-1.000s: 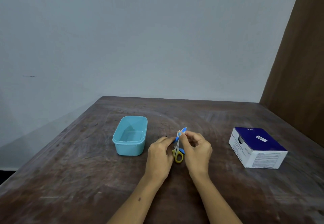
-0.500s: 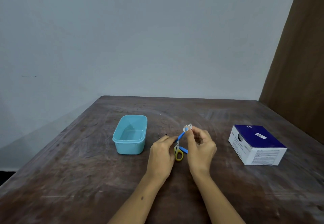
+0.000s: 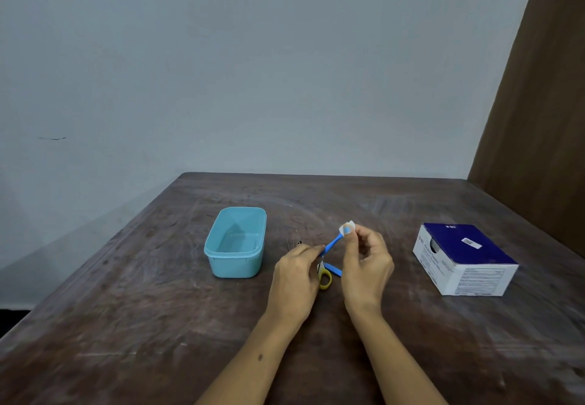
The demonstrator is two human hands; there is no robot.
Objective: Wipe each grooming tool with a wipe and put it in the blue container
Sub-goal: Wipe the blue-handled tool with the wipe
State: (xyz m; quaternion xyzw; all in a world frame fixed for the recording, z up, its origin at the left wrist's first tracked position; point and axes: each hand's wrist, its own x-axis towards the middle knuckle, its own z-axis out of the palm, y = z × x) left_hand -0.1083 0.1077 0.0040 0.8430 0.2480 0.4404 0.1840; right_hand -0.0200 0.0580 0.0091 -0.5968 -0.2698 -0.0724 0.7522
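While the left hand (image 3: 297,273) pinches the lower part of a small pair of scissors (image 3: 329,257) with blue blades and a yellow finger loop, the right hand (image 3: 367,265) has its fingertips pressed together around a small white wipe (image 3: 347,228) folded over the tip of the raised blade. The scissors are held just above the surface (image 3: 158,325), between the two hands, with the blades spread apart: one runs up and to the right from the left hand into the wipe, the other points low to the right, toward the right palm. That raised blade's long axis is what matters for the next stroke, I judge; the wipe sits at its far end, so any further rubbing would run back down this line toward the left hand. The blue container (image 3: 235,265) stands open on the surface to the left, near the left hand and well apart from the right, so the left hand is the nearer one for dropping the tool in. A blue and white box (image 3: 465,259) rests off to the right. A thin dark item just beyond the left hand is too small to identify.
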